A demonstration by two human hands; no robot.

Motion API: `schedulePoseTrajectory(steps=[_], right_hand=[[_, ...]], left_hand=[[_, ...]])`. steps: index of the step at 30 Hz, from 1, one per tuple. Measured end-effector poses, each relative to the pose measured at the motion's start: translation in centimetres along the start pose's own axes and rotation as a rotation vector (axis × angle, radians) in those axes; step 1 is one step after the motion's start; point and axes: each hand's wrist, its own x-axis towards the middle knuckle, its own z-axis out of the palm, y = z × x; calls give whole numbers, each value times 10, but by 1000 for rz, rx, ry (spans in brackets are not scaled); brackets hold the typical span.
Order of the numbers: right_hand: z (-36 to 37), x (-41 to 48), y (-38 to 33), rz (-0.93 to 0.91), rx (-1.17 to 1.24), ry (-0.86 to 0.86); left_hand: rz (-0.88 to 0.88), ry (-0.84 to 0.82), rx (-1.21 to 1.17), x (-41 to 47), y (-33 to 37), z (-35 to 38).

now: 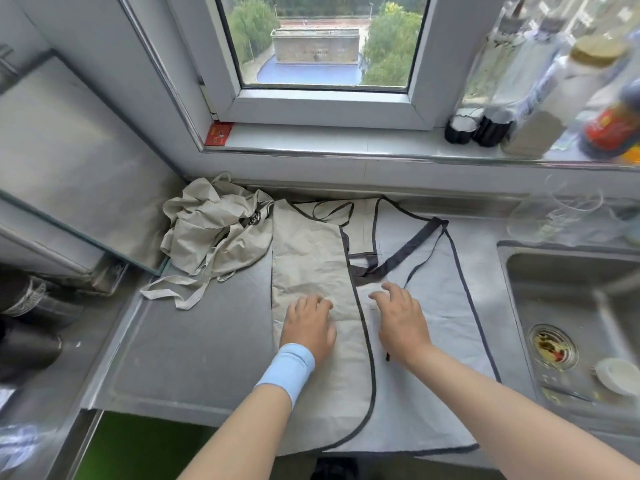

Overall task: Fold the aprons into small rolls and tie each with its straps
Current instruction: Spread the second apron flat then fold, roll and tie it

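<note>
A pale apron (446, 306) with dark trim lies spread on the grey counter (194, 344), its near edge hanging over the front. Its left side is folded inward as a beige flap (308, 258). A dark strap (405, 252) crosses the middle of the apron. My left hand (308, 323), with a light blue wristband, rests flat on the folded flap. My right hand (401, 315) lies on the grey part beside it, fingers spread. A second beige apron (214, 230) sits crumpled at the back left, its straps trailing toward me.
A steel sink (571, 306) with a drain strainer and a small white dish (616, 375) is on the right. Bottles and jars (540, 98) line the window sill. A glass jug (568, 216) stands behind the sink. A metal range hood (69, 161) juts out at left.
</note>
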Motion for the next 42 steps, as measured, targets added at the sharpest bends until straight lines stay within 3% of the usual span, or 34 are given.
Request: schedulePoseTrajectory(steps=[4,7,9,12,17,24,27,30,33,36,38,39,42], right_hand=[[-17,-28,38,225,-86,-46],[-24,-50,57,336,-162,-141],[-25,-66,65,429,-150,-152],[-24,-86,70,624,2,-208],[-26,-92,70,670,179,-113],[-48,-86,60,1005,820,-47],[-64,-72,43,867,968,-103],[-93,-57,12,577,906,-237],[-110,-47,-26,261,858,-324],[-100,-41,-58,18,795,-438],[-90,-37,-72,-40,802,-523],[-84,-35,-77,-69,803,-572],[-62,-29,-84,-138,681,-621]], left_hand=[[78,-39,-222,-4,57,-2],[107,-70,-37,-16,95,7],[-25,-154,40,-25,108,18],[-183,-311,-46,-39,109,36],[-96,-301,-82,-54,95,45],[-133,-331,-304,-43,86,22],[-252,-395,-729,-35,83,-10],[-416,-488,-1230,-34,76,-53],[-434,-516,-1560,-38,54,-93],[-476,-544,-1572,-57,39,-131],[-428,-405,-1391,-65,27,-137],[-389,-416,-1292,-71,19,-135],[-571,-436,-1077,-66,-16,-105]])
